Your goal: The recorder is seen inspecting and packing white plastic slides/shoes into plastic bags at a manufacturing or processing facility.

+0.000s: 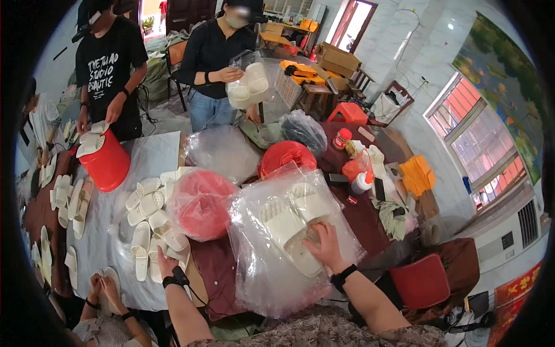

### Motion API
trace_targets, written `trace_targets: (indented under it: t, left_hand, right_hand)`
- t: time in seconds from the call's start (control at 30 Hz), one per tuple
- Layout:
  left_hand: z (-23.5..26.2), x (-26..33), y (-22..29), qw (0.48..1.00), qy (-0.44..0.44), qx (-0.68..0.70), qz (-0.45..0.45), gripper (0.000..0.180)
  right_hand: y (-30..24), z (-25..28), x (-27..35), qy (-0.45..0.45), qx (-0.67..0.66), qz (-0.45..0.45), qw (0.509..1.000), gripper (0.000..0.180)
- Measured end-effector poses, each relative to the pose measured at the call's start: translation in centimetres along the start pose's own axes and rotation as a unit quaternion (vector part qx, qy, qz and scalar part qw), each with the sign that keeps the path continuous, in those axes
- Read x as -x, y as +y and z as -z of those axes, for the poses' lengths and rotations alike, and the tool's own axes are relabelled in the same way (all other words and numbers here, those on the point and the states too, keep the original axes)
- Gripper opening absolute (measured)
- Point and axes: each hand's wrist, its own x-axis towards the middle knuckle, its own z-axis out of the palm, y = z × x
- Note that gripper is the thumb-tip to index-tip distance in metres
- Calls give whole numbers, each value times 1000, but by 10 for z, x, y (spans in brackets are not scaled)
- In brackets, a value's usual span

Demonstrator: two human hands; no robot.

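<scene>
A pair of cream slippers [283, 222] lies on a stack of clear plastic bags [254, 283] in front of me. My right hand [325, 247] rests on the lower part of this pair, fingers apart and bent against the plastic; it is open. Whether the pair lies inside the top bag or on it, I cannot tell. To the left, my left hand [167, 266] reaches to the near edge of a heap of cream slippers [151, 205]. One digit is stretched out there, the hand looks open, and its other fingers are partly hidden.
Beyond the bags stand two plastic-wrapped red rolls [202, 202]. Across the table, one person holds a bagged slipper pair [248, 85]; another handles slippers over a red bucket [105, 162]. A seated person's hands work at lower left. Bottles [362, 182] stand right; a red chair [420, 280] is beside me.
</scene>
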Motion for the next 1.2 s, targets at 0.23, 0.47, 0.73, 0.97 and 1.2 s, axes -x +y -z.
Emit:
trace_targets:
  t: [0.23,0.47,0.73,0.97,1.2]
  left_hand:
    - [-1,71,-28,995,-13,91,41,64]
    - [-41,227,-44,992,-50,111,-31,55]
    - [-183,392,-77,951,-281,40,-120,50]
    - [-284,404,-150,929,-357,59,-73,45]
    - [-331,366,-227,934,-313,168,-45,41]
  right_hand:
    - [16,-3,2,1,-13,20,1000,42]
    - [19,2,1,-17,-38,6,999,26]
    - [32,0,-8,-9,-135,1,991,14]
    - [52,0,-10,0,-392,-93,915,16]
    - [87,43,-9,73,-465,-144,870,12]
